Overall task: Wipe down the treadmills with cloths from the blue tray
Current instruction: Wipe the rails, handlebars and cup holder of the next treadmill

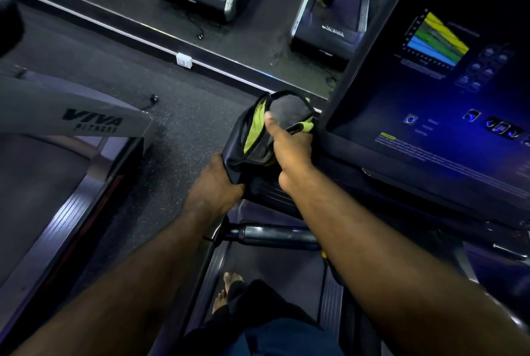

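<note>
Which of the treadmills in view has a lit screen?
The treadmill on which the person stands: its screen at right glows with a coloured chart and blue icons. The left treadmill, marked VIVA FITNESS, shows no screen.

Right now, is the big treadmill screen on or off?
On. The treadmill screen glows blue and shows a yellow, green and blue chart and lit icons.

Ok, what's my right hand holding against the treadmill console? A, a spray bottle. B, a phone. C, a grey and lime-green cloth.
C: the right hand grips a grey and lime-green cloth, thumb on top, bunched over the left corner of the treadmill console.
</note>
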